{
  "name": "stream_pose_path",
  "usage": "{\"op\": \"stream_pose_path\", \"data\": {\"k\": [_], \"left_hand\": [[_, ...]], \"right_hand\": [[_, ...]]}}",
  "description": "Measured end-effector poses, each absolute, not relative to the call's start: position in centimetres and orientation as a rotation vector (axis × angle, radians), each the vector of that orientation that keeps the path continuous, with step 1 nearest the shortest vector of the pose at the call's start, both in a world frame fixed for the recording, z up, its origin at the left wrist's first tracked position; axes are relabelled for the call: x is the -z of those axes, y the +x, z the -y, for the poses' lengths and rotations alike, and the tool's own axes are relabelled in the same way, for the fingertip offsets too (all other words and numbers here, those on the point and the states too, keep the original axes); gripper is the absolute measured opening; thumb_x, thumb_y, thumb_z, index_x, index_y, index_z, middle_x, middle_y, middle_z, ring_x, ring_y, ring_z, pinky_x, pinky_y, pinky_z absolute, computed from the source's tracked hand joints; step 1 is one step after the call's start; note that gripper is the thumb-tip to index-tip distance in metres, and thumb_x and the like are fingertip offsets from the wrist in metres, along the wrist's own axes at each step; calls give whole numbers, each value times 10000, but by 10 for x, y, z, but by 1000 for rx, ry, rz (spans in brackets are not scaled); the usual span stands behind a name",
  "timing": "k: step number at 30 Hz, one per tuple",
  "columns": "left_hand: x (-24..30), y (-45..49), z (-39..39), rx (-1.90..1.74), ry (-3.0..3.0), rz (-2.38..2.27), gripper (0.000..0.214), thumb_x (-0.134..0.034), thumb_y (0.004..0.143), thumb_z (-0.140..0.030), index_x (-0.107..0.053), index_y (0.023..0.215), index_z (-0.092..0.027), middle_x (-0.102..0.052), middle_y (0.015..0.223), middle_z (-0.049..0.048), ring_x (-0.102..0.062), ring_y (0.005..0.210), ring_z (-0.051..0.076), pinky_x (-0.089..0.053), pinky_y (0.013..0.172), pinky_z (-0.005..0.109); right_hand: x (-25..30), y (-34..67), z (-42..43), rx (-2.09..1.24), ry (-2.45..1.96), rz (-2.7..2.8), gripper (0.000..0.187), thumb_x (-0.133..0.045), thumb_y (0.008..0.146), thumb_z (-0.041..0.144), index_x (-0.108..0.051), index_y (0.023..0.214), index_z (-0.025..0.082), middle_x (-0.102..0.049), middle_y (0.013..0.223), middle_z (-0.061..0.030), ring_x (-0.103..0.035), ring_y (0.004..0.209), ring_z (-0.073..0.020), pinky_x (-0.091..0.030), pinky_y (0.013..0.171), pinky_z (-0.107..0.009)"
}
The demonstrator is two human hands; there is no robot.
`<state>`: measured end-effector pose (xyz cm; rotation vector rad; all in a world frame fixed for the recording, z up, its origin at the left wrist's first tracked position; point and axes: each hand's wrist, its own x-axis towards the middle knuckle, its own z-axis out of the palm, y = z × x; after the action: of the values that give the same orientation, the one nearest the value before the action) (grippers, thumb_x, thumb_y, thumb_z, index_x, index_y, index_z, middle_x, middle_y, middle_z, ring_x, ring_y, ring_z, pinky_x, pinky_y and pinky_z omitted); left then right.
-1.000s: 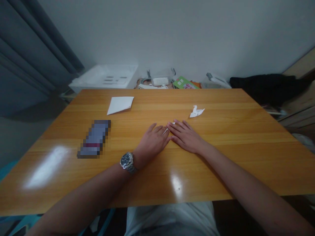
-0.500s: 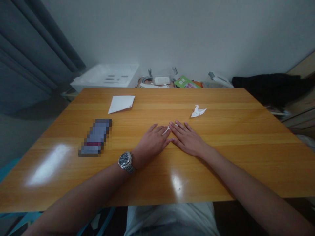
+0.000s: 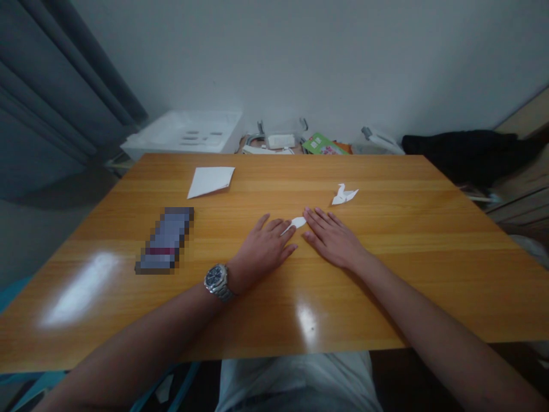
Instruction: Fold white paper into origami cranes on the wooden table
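Observation:
A small folded piece of white paper [image 3: 299, 222] lies flat on the wooden table between my hands. My left hand [image 3: 269, 240], with a metal watch [image 3: 217, 280] on its wrist, rests palm down with fingers spread, its fingertips over the paper's left end. At the paper's right end lies my right hand [image 3: 332, 237], flat with the fingers stretched out and their tips at its edge. The ends of the paper are partly hidden under the fingers. Beyond my right hand stands a folded white paper bird [image 3: 344, 195].
White paper sheets [image 3: 211, 181] lie at the back left of the table [image 3: 398, 229]. A pixelated phone-like object [image 3: 165, 239] is left of my hands. Behind the table's far edge are a white plastic bin [image 3: 184, 131], a green book [image 3: 321, 143] and dark cloth [image 3: 467, 146].
My right hand has slid a little to the right, away from my left hand, uncovering the middle of the folded paper. My left hand has stayed nearly in place.

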<state>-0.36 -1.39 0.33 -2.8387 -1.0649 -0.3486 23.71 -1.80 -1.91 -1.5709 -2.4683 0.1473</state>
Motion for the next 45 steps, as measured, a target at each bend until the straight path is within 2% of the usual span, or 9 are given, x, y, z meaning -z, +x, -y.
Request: {"op": "stream_pose_path", "data": {"k": [6,10,16,19,24,31,39,45], "left_hand": [[-2,-5,14,351,-2841,1061,461,-432,1056,-439,-575,1396,-162,-561,1481,114,-462,1402,288,-220,1244,531],[-4,-5,13,341,-2862,1068,455,-427,1058,-442,-568,1393,-168,-583,1456,108,-490,1375,276,-228,1240,522],[-5,-5,12,326,-2899,1064,448,-414,1064,-435,-548,1402,-174,-582,1457,114,-502,1365,274,-213,1235,545],[-5,-6,12,314,-2920,1063,484,-394,1069,-448,-517,1435,-157,-565,1478,121,-482,1390,271,-204,1240,539],[-4,-7,13,287,-2923,1064,507,-399,1068,-431,-471,1487,-155,-533,1514,124,-450,1426,260,-201,1247,533],[-2,-3,20,266,-2828,1051,535,-413,1062,-420,-484,1486,-102,-494,1538,170,-404,1463,295,-171,1254,578],[-3,-3,21,275,-2856,1130,481,-359,1085,-390,-499,1480,-153,-564,1489,106,-497,1390,249,-203,1252,539],[-8,-1,22,294,-2855,1166,482,-418,1065,-426,-509,1465,-174,-578,1470,104,-502,1374,265,-185,1254,538]], "right_hand": [[24,243,13,-159,-1588,2462,701,-216,1062,568,-305,1613,143,-302,1661,-103,-233,1559,-267,-221,1274,-483],[24,244,12,-189,-1569,2447,682,-220,1064,558,-308,1615,166,-311,1663,-87,-239,1558,-264,-220,1274,-489],[15,238,13,-164,-1513,2389,686,-209,1076,517,-294,1610,95,-285,1671,-126,-265,1551,-253,-248,1266,-458],[12,229,15,-136,-1448,2413,677,-252,1071,530,-270,1623,137,-245,1687,-102,-232,1562,-258,-215,1274,-482],[17,220,16,-216,-1317,2546,635,-282,1073,519,-250,1632,220,-287,1675,-73,-216,1566,-244,-201,1275,-507],[18,219,16,-259,-1383,2575,659,-240,1070,544,-282,1621,185,-296,1666,-83,-246,1556,-237,-212,1275,-498],[18,217,16,-247,-1403,2575,670,-233,1064,561,-283,1622,194,-293,1667,-73,-237,1558,-239,-207,1276,-490],[19,216,17,-250,-1419,2569,658,-231,1067,550,-266,1627,207,-279,1673,-64,-222,1563,-235,-194,1278,-490]]}}
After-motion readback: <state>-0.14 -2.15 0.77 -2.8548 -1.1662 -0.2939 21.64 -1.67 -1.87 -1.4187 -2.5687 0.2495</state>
